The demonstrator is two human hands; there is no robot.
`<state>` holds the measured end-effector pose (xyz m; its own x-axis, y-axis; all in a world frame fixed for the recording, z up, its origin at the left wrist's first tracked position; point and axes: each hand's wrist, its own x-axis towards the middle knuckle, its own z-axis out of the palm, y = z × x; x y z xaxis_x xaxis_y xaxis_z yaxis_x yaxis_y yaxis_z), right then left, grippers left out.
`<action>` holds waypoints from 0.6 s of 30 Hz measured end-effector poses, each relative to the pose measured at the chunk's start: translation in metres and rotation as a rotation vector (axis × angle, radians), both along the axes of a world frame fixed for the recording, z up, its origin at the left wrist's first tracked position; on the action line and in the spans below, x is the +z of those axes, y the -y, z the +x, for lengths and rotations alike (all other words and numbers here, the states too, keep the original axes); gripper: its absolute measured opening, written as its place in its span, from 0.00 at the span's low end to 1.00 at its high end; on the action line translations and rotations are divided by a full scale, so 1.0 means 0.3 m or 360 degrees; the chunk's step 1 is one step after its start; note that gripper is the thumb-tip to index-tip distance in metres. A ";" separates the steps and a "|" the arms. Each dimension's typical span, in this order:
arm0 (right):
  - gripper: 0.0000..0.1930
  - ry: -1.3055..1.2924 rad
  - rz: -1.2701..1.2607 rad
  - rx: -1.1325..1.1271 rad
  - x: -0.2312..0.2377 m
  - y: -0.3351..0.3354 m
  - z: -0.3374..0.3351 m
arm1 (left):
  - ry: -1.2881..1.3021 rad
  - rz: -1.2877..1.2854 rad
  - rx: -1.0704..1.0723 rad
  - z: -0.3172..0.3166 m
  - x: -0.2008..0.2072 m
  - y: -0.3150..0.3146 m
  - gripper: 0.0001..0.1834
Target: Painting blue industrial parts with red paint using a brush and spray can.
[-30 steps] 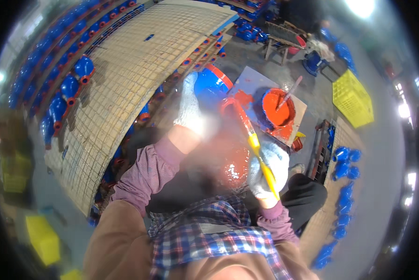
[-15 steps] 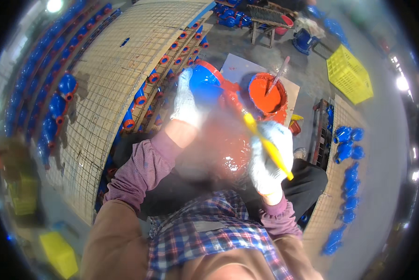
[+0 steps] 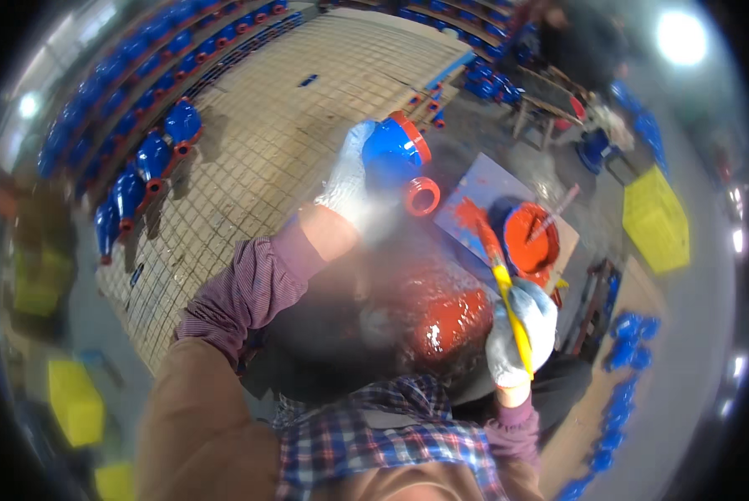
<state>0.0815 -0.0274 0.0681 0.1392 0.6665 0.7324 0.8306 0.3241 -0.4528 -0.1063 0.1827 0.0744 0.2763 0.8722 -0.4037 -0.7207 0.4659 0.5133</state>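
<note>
My left hand (image 3: 345,188), in a white knit glove, grips a blue pipe fitting (image 3: 387,154) with red rims, held up and tilted. One round red-rimmed opening (image 3: 423,197) faces me. My gloved right hand (image 3: 529,326) is closed around the yellow handle of a paintbrush (image 3: 508,305). Its red-coated bristles are apart from the fitting, over a paint-smeared board (image 3: 475,179). Right of the brush stands a bucket of red paint (image 3: 531,242) with a stick (image 3: 558,209) leaning in it. A glossy red surface (image 3: 454,321) lies over my lap, partly hidden by a lens blur.
At my left is a wide platform (image 3: 258,108) covered with wire mesh, with several blue fittings (image 3: 153,154) along its far side. Racks of blue parts stand behind. To the right are a yellow crate (image 3: 657,219) and a row of blue fittings (image 3: 617,409). A person (image 3: 579,37) is at the back.
The brush has come away from the fitting's red rim and moved right, towards the paint bucket. The fitting has turned, showing its round opening. My view has swung, shifting the surroundings.
</note>
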 end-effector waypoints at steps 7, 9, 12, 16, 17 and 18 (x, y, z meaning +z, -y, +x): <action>0.13 0.0009 -0.0090 -0.0019 -0.044 -0.078 0.005 | -0.0100 0.0294 -0.0134 -0.371 0.007 -0.216 0.23; 0.12 0.0058 -0.0088 -0.0017 -0.069 -0.097 0.026 | -0.0341 0.0627 0.0029 -0.463 -0.009 -0.279 0.27; 0.11 0.0117 -0.0103 -0.0058 -0.123 -0.132 0.047 | -0.1324 0.0567 0.0222 -0.616 0.016 -0.439 0.31; 0.09 0.0187 -0.0049 -0.0066 -0.160 -0.178 0.058 | -0.2673 0.0737 -0.0025 -0.795 0.035 -0.641 0.41; 0.09 0.0276 -0.0064 -0.0065 -0.157 -0.183 0.058 | -0.2987 0.0688 0.0035 -0.827 0.028 -0.677 0.46; 0.08 0.0363 -0.0076 -0.0072 -0.151 -0.189 0.056 | -0.2964 0.0410 0.0332 -0.845 0.028 -0.726 0.50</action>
